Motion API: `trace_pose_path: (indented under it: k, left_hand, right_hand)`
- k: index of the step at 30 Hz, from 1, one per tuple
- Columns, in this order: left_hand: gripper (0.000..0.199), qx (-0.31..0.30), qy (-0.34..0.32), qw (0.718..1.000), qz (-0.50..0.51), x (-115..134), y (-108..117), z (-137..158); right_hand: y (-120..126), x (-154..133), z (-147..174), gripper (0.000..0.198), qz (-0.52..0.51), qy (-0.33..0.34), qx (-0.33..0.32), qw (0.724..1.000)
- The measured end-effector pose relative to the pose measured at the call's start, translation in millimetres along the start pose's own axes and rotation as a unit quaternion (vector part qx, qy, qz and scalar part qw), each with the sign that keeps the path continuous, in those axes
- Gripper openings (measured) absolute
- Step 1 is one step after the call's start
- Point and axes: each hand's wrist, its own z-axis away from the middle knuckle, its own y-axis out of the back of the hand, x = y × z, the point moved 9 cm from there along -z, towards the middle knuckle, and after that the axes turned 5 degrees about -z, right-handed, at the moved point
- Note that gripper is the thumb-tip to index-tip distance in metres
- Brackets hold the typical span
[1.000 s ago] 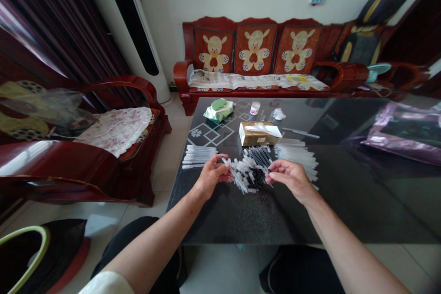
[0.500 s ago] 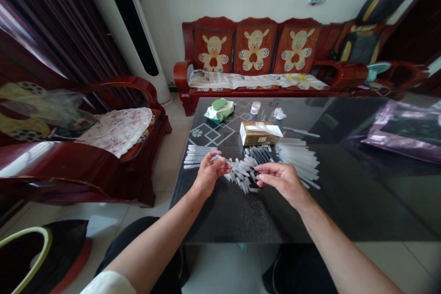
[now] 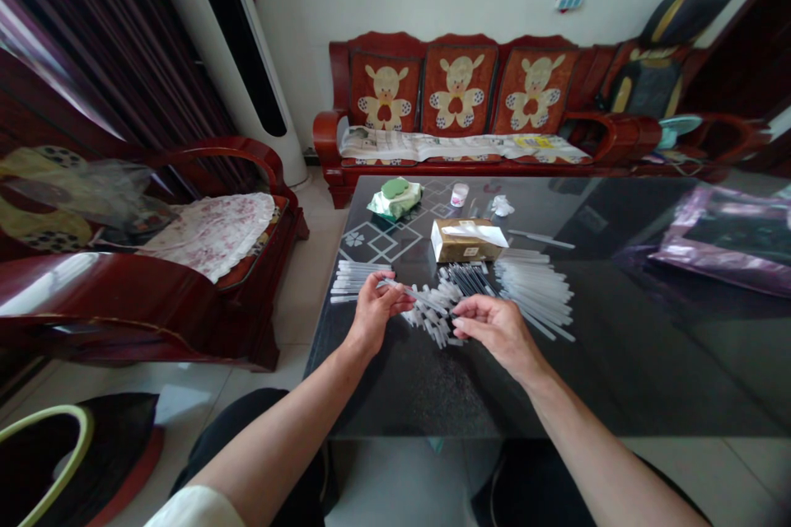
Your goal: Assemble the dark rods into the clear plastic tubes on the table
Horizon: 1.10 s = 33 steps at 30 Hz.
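Observation:
My left hand (image 3: 375, 312) is closed around a slim translucent plastic tube (image 3: 420, 295), which points to the right over a heap of short whitish plastic pieces (image 3: 432, 328). My right hand (image 3: 491, 328) is in a pinch at the right edge of this heap, close to the tube's free end. What its fingertips hold, if anything, is too small to make out. Behind the heap lie thin black sticks (image 3: 468, 280). A large fan of long translucent tubes (image 3: 536, 288) is spread beyond my right hand. More tubes (image 3: 352, 278) lie in a row beyond my left hand.
A tissue box (image 3: 470, 240) stands behind the sticks on the dark glossy table (image 3: 606, 362). Farther back are a green wipes pack (image 3: 395, 199), a small white tub (image 3: 459, 195) and a crumpled tissue (image 3: 502, 205). A purple plastic package (image 3: 723, 239) lies at right.
My right hand has moved slightly left, and its fingers have drawn together beside the heap. My left hand keeps the tube in nearly the same place.

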Motion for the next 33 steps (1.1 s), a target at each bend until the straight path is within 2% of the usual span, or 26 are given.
trace_pose_path:
  k: [7, 11, 13, 15, 17, 19, 21, 24, 27, 29, 33]
  left_hand:
    - [0.045, 0.002, -0.016, 1.0, -0.021, 5, 0, 1]
    - [0.052, -0.013, -0.034, 0.998, -0.06, 9, -4, 2]
    - [0.053, -0.021, -0.037, 0.996, -0.077, 10, -6, 3]
    - [0.053, -0.029, -0.038, 0.995, -0.09, 9, -9, 4]
    - [0.051, -0.037, -0.038, 0.994, -0.098, 9, -11, 5]
    - [0.05, -0.041, -0.037, 0.993, -0.102, 8, -11, 5]
    - [0.048, -0.048, -0.034, 0.993, -0.105, 7, -13, 6]
    - [0.047, -0.063, -0.022, 0.992, -0.112, 5, -16, 6]
    - [0.047, -0.067, -0.01, 0.991, -0.116, 5, -18, 7]
    - [0.047, -0.063, -0.005, 0.991, -0.114, 5, -17, 6]
    - [0.046, -0.054, 0.005, 0.993, -0.108, 1, -13, 3]
  right_hand:
    - [5, 6, -4, 0.021, 0.015, 0.013, -0.015, 1.0]
    - [46, 18, -14, 0.027, 0.11, 0.004, 0.041, 0.993]
    - [72, 27, -19, 0.027, 0.212, -0.022, 0.076, 0.974]
    - [93, 32, -22, 0.025, 0.32, -0.04, 0.09, 0.942]
    - [106, 34, -23, 0.022, 0.426, -0.044, 0.094, 0.899]
    - [112, 35, -23, 0.02, 0.487, -0.049, 0.096, 0.867]
    - [113, 38, -26, 0.02, 0.49, -0.047, 0.1, 0.865]
    - [112, 39, -33, 0.024, 0.421, -0.01, 0.113, 0.9]
    - [125, 36, -38, 0.033, 0.338, 0.026, 0.151, 0.928]
    - [141, 32, -36, 0.032, 0.346, 0.027, 0.181, 0.92]
    - [172, 24, -22, 0.019, 0.47, -0.023, 0.204, 0.858]
